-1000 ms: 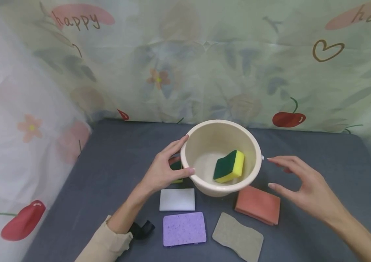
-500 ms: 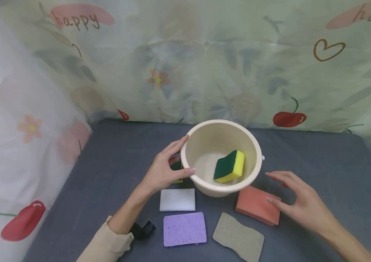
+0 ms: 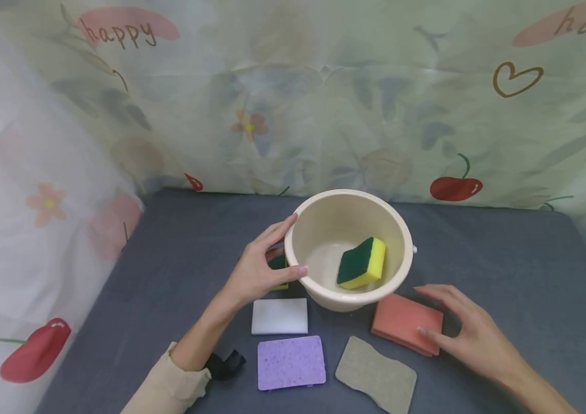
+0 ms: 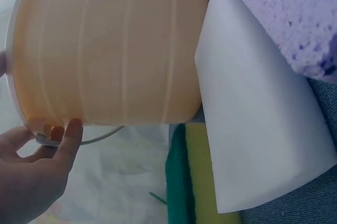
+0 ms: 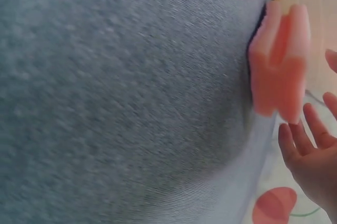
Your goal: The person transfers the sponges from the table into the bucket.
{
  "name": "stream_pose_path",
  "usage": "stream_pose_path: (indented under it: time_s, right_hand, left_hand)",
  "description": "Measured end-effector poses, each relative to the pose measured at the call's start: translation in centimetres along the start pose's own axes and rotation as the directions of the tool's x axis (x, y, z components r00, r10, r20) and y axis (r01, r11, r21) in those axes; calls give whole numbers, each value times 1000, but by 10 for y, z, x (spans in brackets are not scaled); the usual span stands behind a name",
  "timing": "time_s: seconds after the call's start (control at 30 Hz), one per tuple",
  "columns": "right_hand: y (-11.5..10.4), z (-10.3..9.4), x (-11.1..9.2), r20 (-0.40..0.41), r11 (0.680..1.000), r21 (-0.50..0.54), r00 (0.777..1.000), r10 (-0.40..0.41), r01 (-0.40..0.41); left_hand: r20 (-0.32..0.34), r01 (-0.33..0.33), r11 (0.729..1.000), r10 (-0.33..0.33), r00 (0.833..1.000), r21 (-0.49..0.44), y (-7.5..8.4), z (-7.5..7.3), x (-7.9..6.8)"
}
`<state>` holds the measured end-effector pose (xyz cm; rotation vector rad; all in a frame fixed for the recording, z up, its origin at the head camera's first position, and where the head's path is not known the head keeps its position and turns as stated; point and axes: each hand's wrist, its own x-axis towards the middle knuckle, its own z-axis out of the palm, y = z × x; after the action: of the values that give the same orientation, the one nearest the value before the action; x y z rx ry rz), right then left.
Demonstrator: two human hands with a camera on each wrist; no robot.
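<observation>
My left hand (image 3: 253,273) grips the rim of a cream bucket (image 3: 324,221), thumb at the near edge and fingers along its outside. Inside the bucket a green-and-yellow scrub sponge (image 3: 357,264) leans at a tilt. To the right, my right hand (image 3: 471,333) hovers with fingers spread around the right end of a salmon-pink two-layered sponge (image 3: 401,322). The thumb overlaps that sponge in the head view; whether it touches cannot be told. In the right wrist view the fingertips are close to the sponge's end (image 5: 289,113).
A white sponge (image 3: 279,316), a purple sponge (image 3: 291,362) and a wavy grey one (image 3: 375,374) lie in front of the bucket. Another green-and-yellow sponge (image 4: 197,182) is partly hidden behind my left hand. A black strap (image 3: 228,363) lies by the left sleeve. A patterned curtain (image 3: 324,126) hangs behind.
My right hand has come down from beside the bucket's right side toward the salmon-pink sponge. My left hand and the bucket have stayed put.
</observation>
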<state>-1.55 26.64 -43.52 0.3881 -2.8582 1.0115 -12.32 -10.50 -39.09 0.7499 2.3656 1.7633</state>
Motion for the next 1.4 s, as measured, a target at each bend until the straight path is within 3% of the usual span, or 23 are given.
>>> stream_pose_path:
  time_s: [0.33,0.6,1.07,1.4]
  right_hand:
    - [3,14,-5,157,993,13,981,111,-114]
    - [2,18,-5,214,984,28,963,164,-174]
    - [2,21,-8,151,985,-20,973,174,-173]
    - [-8,8,-12,147,986,-18,975,166,-165]
  left_hand:
    - [1,-12,1000,12,1000,-8,-1,-2,1]
    - [3,-22,1000,22,1000,-15,-3,-3,1]
    - [10,-27,999,27,1000,-33,-4,-1,0]
    - [7,-16,999,16,1000,-34,-5,0,0]
